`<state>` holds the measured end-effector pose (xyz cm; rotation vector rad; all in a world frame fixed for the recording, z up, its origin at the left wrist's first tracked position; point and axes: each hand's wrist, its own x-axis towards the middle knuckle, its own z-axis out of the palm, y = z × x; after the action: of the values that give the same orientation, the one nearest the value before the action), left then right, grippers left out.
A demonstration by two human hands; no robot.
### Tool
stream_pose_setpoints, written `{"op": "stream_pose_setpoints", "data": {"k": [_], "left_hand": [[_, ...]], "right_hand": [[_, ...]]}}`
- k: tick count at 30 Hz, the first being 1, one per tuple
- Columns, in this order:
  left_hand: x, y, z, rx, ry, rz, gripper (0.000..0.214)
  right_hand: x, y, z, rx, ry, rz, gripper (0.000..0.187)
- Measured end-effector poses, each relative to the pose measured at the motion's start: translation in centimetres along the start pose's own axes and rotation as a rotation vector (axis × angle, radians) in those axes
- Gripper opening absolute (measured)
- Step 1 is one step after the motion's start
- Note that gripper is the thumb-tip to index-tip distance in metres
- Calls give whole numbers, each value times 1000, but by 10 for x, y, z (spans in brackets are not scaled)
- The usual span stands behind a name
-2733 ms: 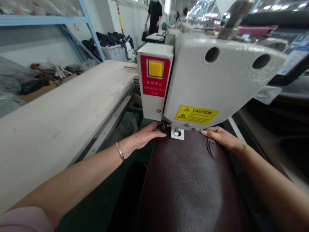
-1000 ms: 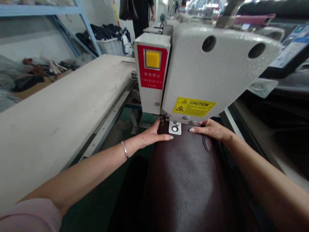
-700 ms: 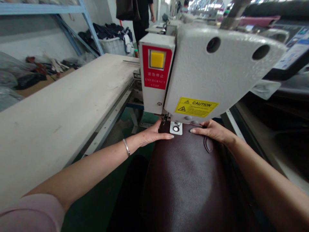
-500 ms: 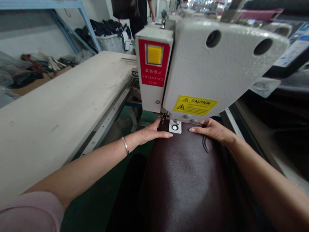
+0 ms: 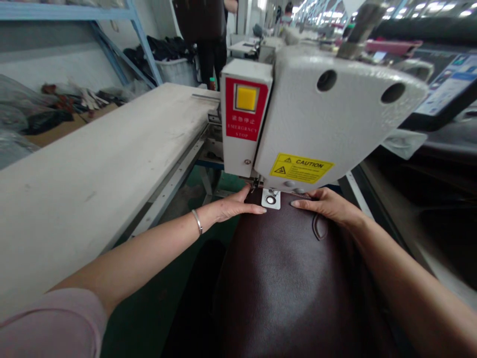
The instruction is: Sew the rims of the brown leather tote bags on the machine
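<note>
A dark brown leather panel (image 5: pixel 276 278) hangs down toward me from beneath the head of a white sewing machine (image 5: pixel 335 124). My left hand (image 5: pixel 238 205) grips its left upper edge, thumb lying on top and the other fingers partly hidden by the machine. On the right, my right hand (image 5: pixel 324 205) holds the upper edge the same way, near a stitched leaf-shaped loop (image 5: pixel 319 227). Between my thumbs a small metal plate (image 5: pixel 271 199) with a round hole rests over the leather, under the machine head. The needle area is hard to make out.
A long pale worktop (image 5: pixel 93 164) runs along the left. The machine bears a yellow emergency stop button (image 5: pixel 246 98). A screen (image 5: pixel 450 84) stands at right. Behind the machine a person (image 5: pixel 212 54) stands by a bin of dark material (image 5: pixel 175 69); scraps lie far left.
The camera view has tilted up slightly, so the machine appears a little lower. Both hands keep their places on the leather panel. The person behind shows a raised arm now.
</note>
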<state>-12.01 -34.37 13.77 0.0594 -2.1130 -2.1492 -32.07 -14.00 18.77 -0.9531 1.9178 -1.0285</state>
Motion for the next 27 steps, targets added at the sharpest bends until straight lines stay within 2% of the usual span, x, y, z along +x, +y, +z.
{"op": "stream_pose_setpoints", "data": {"k": [4, 8, 17, 21, 27], "left_hand": [[-1, 1, 1, -5, -10, -5, 89], [-4, 3, 3, 0, 28, -17, 88], [-9, 5, 9, -15, 89, -21, 95], [-9, 5, 11, -25, 97, -19, 97], [-7, 3, 11, 0, 124, -25, 101]], "right_hand": [[1, -9, -2, -18, -62, 82, 39], [5, -22, -4, -56, -144, 119, 39], [11, -32, 0, -125, -55, -46, 38], [8, -33, 2, -130, -56, -23, 30], [8, -33, 3, -106, -40, -32, 28]]}}
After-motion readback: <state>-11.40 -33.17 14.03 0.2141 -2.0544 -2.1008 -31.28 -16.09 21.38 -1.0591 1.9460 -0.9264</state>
